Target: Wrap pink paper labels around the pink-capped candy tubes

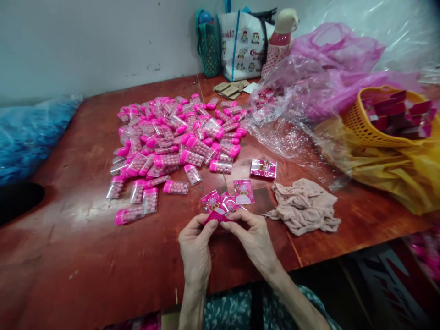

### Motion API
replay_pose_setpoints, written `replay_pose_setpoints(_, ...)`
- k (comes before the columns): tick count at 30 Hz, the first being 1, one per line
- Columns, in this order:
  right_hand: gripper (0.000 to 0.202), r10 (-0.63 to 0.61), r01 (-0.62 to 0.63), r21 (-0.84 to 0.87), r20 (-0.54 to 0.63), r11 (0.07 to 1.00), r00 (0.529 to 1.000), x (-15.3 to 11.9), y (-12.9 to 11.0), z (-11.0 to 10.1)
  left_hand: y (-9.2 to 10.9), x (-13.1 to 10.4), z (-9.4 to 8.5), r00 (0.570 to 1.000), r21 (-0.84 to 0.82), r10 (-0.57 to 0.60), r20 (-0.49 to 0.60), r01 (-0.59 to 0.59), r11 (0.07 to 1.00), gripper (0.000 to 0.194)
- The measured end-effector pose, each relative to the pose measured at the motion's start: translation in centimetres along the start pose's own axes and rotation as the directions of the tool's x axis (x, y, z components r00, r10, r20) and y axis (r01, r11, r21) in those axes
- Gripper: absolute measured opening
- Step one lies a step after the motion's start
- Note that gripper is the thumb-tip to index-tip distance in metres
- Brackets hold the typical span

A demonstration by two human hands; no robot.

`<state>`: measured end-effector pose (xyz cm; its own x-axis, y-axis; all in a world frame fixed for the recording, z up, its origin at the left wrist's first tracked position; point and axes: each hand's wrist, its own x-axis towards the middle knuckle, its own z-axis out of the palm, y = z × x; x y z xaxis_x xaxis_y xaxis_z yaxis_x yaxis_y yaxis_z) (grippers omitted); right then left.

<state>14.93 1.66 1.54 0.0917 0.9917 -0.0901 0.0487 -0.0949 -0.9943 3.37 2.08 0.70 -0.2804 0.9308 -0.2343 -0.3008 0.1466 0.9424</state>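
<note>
Between my two hands, close to the table's front edge, is a small magenta printed packet or label (216,217). The fingers and thumb of my left hand (196,243) pinch its left side, and my right hand (252,238) pinches the right side. Part of it is hidden behind my thumbs. Just beyond my fingertips lie several loose pink printed packets (212,200), with a single one (244,191) a little to the right. Farther off sits a stack of the same kind (263,168). A large heap of clear containers with pink caps and pink beads (168,160) spreads out ahead to the left.
A crumpled beige cloth (304,206) lies right of my hands. Beyond it are clear plastic wrap (285,123), a yellow basket (354,117) of dark red pieces and a yellow bag (392,178). Bags and bottles (245,46) stand along the wall; a blue-filled bag (30,137) is at left.
</note>
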Motion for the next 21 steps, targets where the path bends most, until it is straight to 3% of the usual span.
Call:
replay_pose_setpoints(12,0.03,-0.067,0.066,-0.159,-0.004,0.985,0.998,-0.9,0.8,1.1,-1.7,-0.9,0.1,0.991,0.127,0.099,-0.089,-0.088,0.988,0.015)
replay_pose_setpoints(14,0.031,-0.055,0.057,-0.154,0.012,0.986,0.998,-0.8,0.8,0.8,-1.6,-0.9,0.2,0.991,0.115,0.094,-0.099,-0.083,0.99,0.013)
replay_pose_setpoints(17,0.015,-0.026,0.031,-0.1,0.049,0.995,0.998,-0.4,0.5,0.2,-1.0,-0.7,0.3,0.993,0.067,0.064,-0.099,-0.058,0.996,0.004)
replay_pose_setpoints(21,0.019,0.032,-0.03,-0.043,0.047,0.999,0.998,-0.2,0.0,0.2,0.3,-0.4,0.1,0.996,-0.021,-0.019,-0.087,0.017,1.0,0.007)
